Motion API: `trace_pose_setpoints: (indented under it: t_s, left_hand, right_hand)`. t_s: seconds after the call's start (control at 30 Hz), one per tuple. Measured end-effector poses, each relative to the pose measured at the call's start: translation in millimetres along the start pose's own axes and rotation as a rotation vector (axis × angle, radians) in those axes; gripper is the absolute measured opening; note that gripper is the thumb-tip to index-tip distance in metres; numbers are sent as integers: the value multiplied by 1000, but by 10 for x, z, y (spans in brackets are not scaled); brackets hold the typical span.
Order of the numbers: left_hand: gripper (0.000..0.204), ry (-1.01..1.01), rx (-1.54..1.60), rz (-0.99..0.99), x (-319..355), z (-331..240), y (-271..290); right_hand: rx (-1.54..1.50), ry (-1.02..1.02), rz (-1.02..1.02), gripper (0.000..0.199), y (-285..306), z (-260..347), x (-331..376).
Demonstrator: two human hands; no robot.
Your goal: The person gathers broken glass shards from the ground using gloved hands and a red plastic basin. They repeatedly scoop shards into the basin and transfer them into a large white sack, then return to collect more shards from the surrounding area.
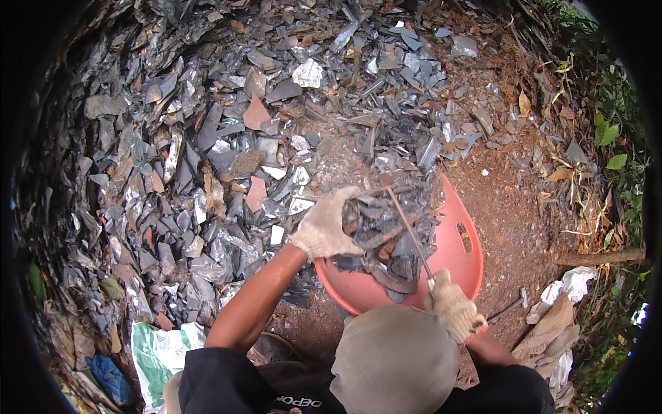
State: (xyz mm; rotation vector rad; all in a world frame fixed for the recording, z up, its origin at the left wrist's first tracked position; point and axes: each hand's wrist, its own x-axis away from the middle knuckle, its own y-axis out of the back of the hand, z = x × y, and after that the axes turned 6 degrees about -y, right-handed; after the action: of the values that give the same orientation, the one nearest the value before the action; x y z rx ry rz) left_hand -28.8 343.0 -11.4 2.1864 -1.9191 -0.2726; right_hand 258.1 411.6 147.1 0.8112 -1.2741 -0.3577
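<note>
A salmon-pink plastic scoop basket (358, 288) with a handle hole in its side lies in front of me, its open end toward the pile. Dark grey stone-like shards (396, 265) rest in it and spill over its far end. My left hand (327, 224), in a cream knit glove, curves at the basket's left edge against these shards, thumb and fingers apart. My right hand (454, 307), gloved likewise, grips the near end of a thin-rod tool (410, 234) at the basket's right side. The rod slants up and left to a small rusty head among the shards.
A broad heap of flat, sharp-edged shards (186, 159) covers the left and far ground. Reddish soil (517, 200) lies to the right, bordered by green plants (610, 134). A green-and-white sack (162, 362) is near left; a hammer-like tool (509, 308) and crumpled brown paper (548, 338) are near right.
</note>
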Motion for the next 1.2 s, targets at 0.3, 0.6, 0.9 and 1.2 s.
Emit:
trace_pose_setpoints:
  t_s: [0.3, 0.6, 0.9, 1.2]
  left_hand:
    - [122, 20, -467, 251, 269, -481, -361]
    - [118, 61, -533, 383, -17, -418, -547]
    - [102, 137, -440, 217, 279, -389, -397]
    - [111, 185, -528, 210, 41, -672, -649]
  right_hand:
    - [-189, 45, -401, 33, 916, -188, -266]
    - [-172, 109, -616, 48, 1217, 1510, -4577]
    - [87, 173, -336, 43, 895, 1022, -3051]
    - [606, 250, -318, 39, 861, 1540, -3842]
